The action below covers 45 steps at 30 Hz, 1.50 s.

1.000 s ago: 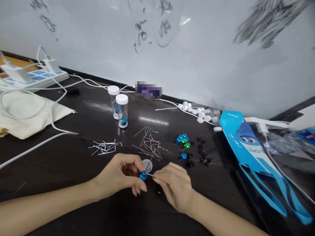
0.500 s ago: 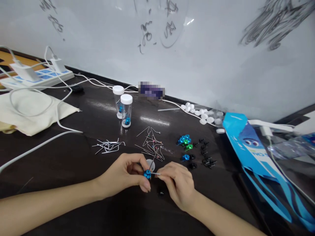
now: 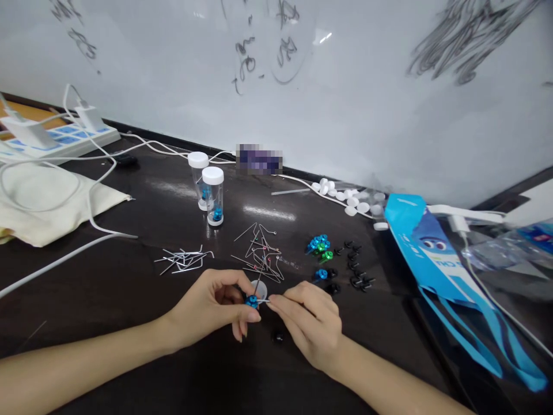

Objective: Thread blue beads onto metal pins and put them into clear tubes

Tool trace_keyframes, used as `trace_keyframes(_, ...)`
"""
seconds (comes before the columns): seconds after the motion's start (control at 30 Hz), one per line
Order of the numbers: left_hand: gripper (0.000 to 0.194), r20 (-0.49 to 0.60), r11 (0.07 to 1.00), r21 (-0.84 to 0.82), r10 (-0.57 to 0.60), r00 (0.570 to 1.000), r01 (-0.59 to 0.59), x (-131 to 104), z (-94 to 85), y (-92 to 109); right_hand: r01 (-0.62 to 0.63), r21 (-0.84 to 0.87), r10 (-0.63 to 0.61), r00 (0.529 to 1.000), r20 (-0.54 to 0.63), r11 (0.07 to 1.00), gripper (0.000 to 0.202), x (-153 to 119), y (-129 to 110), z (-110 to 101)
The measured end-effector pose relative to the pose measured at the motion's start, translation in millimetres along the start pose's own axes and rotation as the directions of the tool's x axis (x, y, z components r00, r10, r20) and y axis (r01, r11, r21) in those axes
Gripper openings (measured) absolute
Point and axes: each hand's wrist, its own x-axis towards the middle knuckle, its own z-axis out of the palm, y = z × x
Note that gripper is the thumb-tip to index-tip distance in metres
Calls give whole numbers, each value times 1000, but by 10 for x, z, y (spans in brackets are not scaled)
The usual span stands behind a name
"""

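Facing a broad whiteboard (image 3: 173,57), you are working over a dark table (image 3: 194,383), with both forearms (image 3: 108,351) reaching in from the sides. You are probably doing best by letting those forearms rest, using the left hand (image 3: 220,302) as the steady clamp and leaving the fine moving to the right hand (image 3: 309,325). Your left hand is curving into a loose C, hollow at the palm, its thumb and fingers pinching a small blue piece (image 3: 252,302). That piece is sitting at the middle of your workspace, nearer you than a tangle of bent wires (image 3: 264,253). Your right hand is folding more tightly, thumb and forefinger gripping a thin metal rod (image 3: 263,300) that is pointing leftward at the piece. The view is not showing whether the rod's tip is seated or merely touching. Lining it up straight is likely helping more than pushing; a slanted tip could be slipping. Thinnest, a dark wire (image 3: 258,283) is rising beside the blue piece, so avoiding pressure there seems wise.
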Motion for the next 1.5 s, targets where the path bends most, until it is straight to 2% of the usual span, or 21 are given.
trace_keyframes(0.17,15,2,994,87,61,998,-61,2,-8,-24,25,-12,-24,999,39,1000,21,-31,16,10)
trace_keyframes(0.3,12,8,959,237,156,988,-154,-27,8,1,-6,34,3,998,69,999,19,-26,-1,9)
trace_keyframes(0.4,11,25,883,411,236,971,-225,-62,17,38,-58,89,48,993,110,994,17,10,-21,-7)
trace_keyframes(0.5,10,76,761,579,308,948,-293,-94,17,62,-100,156,73,983,169,983,16,42,-26,-17)
trace_keyframes(0.6,13,113,686,658,319,941,-312,-108,22,71,-126,215,79,974,214,969,16,52,-13,-11)
trace_keyframes(0.7,15,79,741,616,280,957,-268,-91,29,77,-133,257,78,974,214,957,18,69,-5,-10)
trace_keyframes(0.83,16,-41,889,415,230,972,-193,-35,12,94,-131,257,98,986,136,958,27,114,-17,-43)
trace_keyframes(0.93,17,-118,944,286,206,971,-166,0,-20,103,-135,198,119,989,90,971,30,118,-18,-60)
trace_keyframes(1.03,18,-135,961,231,190,972,-156,20,-41,102,-130,176,119,990,71,976,25,84,2,-48)
trace_keyframes(1.23,21,-101,956,261,164,981,-133,26,-19,95,-107,239,100,994,41,965,21,46,16,-18)
trace_keyframes(1.43,25,-62,940,317,151,987,-124,-4,29,101,-206,276,202,978,46,939,17,62,1,-13)
trace_keyframes(1.5,25,-59,942,310,154,986,-129,-3,28,102,-204,281,193,979,64,938,16,72,6,-12)
